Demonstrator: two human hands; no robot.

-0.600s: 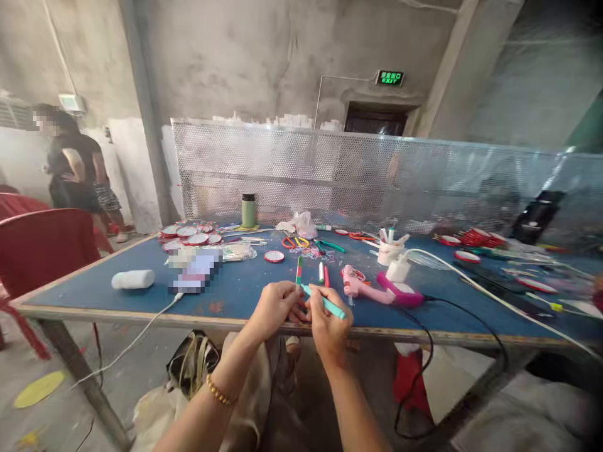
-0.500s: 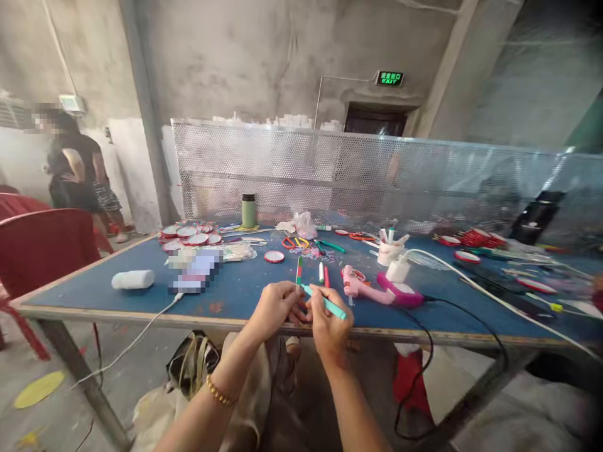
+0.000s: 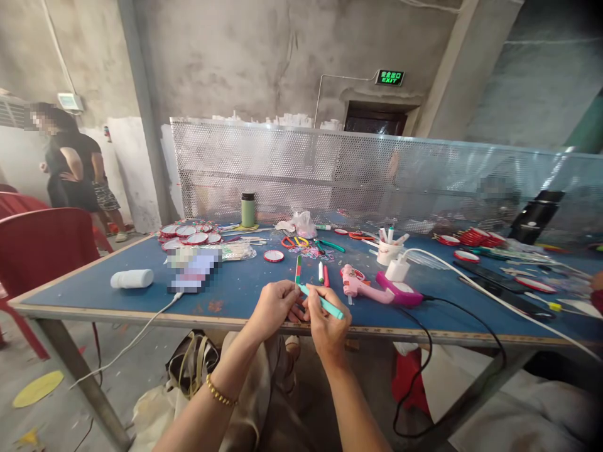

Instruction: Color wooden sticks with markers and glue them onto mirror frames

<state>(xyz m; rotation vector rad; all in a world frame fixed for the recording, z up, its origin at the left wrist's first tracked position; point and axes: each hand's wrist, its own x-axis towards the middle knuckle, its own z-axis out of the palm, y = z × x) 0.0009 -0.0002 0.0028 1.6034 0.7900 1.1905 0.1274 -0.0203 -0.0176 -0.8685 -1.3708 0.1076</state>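
Observation:
My left hand (image 3: 274, 306) and my right hand (image 3: 328, 324) meet at the near edge of the blue table (image 3: 141, 295). The right hand is closed round a teal marker pen (image 3: 325, 303) that slants up to the left. Its tip reaches the pinched fingers of the left hand, and what those fingers hold is too small to make out. A red, white and green stick (image 3: 298, 269) stands just beyond the left hand. A pink glue gun (image 3: 365, 287) lies to the right of the hands.
On the table are a white roll (image 3: 132, 278), a green flask (image 3: 248, 209), red-rimmed discs (image 3: 188, 235), scissors (image 3: 294, 241), a white cup (image 3: 387, 251) and cables. A perforated metal screen (image 3: 377, 182) closes the back. A red chair (image 3: 44, 245) and a person (image 3: 75, 169) stand at the left.
The hands and the pen stay almost where they were. The view has shifted very slightly.

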